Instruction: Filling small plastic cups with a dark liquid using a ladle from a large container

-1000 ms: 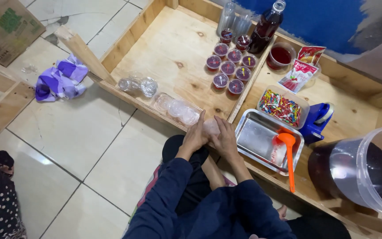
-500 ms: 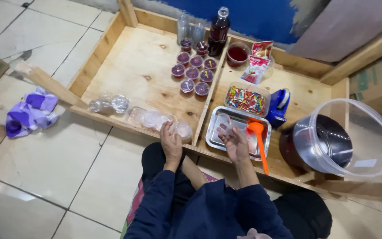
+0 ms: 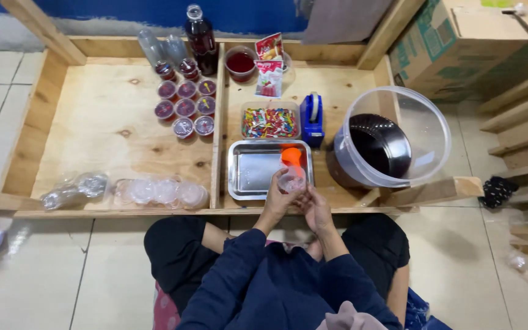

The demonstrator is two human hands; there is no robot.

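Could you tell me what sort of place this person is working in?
Probably a small home or stall set-up for portioning drinks or jelly, on a tiled floor. The left hand and right hand hold a small clear cup over a metal tray, beside filled cups and a bucket of dark liquid.

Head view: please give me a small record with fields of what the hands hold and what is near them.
left hand: holds a small clear cup from the left side
right hand: under and beside the same cup
below the cup: steel tray with an orange funnel lying in it
behind the tray: clear box of coloured sweets
right of the tray: big clear bucket with dark red liquid
left compartment: filled small cups, sleeve of empty cups
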